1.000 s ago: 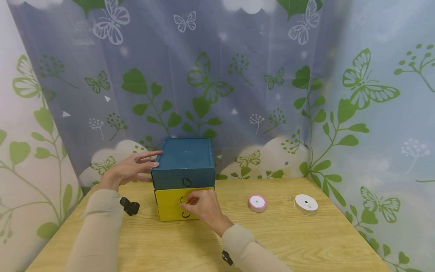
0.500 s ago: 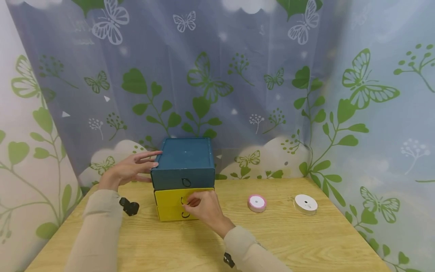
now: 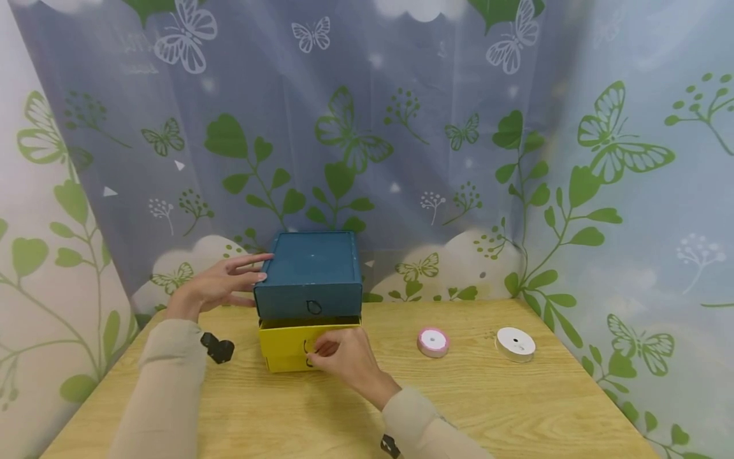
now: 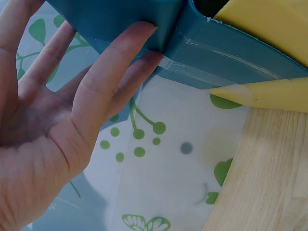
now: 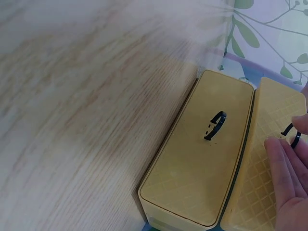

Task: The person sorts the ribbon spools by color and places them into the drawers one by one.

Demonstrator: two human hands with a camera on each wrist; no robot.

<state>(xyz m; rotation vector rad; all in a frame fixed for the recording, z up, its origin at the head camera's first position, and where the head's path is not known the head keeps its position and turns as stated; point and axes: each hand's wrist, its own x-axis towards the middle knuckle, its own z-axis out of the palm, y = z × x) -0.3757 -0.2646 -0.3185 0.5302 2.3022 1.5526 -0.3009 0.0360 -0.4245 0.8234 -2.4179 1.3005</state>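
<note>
Head view: the left hand (image 3: 215, 288), loosely spread and gripping nothing, touches the blue cabinet (image 3: 312, 258) from nine o'clock; the upper yellow drawer (image 5: 252, 190) stands ajar toward six o'clock, the right hand (image 3: 346, 360) pinching its black handle (image 5: 295, 142); toward three o'clock lie a pink-rimmed spool (image 3: 433, 343) and a white spool (image 3: 515, 345).

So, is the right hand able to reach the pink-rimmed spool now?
Probably yes, once the right hand releases the black handle: nothing on the table seems to block the way to the pink-rimmed spool.
</note>
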